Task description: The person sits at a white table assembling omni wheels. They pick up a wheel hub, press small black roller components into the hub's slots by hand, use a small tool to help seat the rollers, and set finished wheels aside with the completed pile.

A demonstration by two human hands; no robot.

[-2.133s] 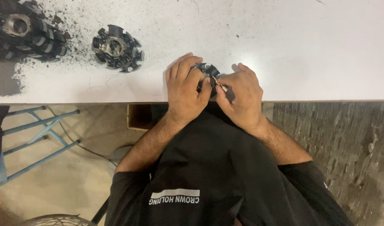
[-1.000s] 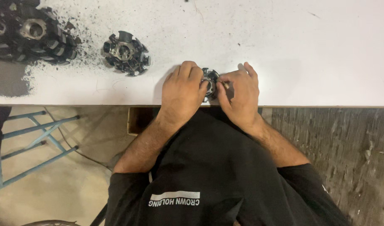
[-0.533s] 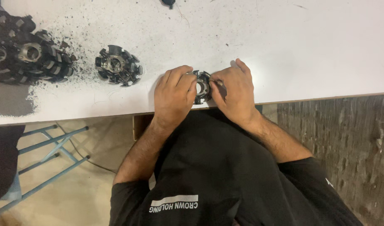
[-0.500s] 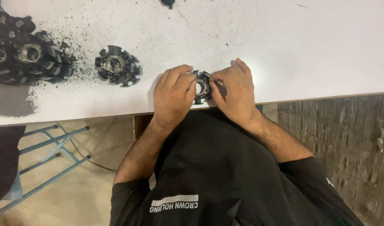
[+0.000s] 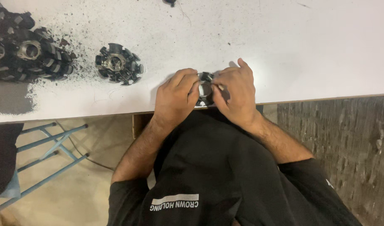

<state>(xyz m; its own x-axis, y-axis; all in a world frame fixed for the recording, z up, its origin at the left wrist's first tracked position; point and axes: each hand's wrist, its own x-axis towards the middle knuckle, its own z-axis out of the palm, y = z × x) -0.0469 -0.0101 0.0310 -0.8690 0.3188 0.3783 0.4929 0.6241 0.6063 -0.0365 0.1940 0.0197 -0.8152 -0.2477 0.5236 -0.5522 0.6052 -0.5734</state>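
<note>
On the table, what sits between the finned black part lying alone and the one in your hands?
Head view: only bare white table with black specks lies between the lone black finned round part and the small black round part held by both hands.

Dull dark metal ring (image 5: 206, 88), sooty.

small dark ring-shaped metal part (image 5: 206, 88), central hole showing, near table edge, mostly hidden by fingers

Just one head cam, looking straight down, fairly close; white table (image 5: 309, 46) fills the 12 o'clock half, floor at 6.
</note>
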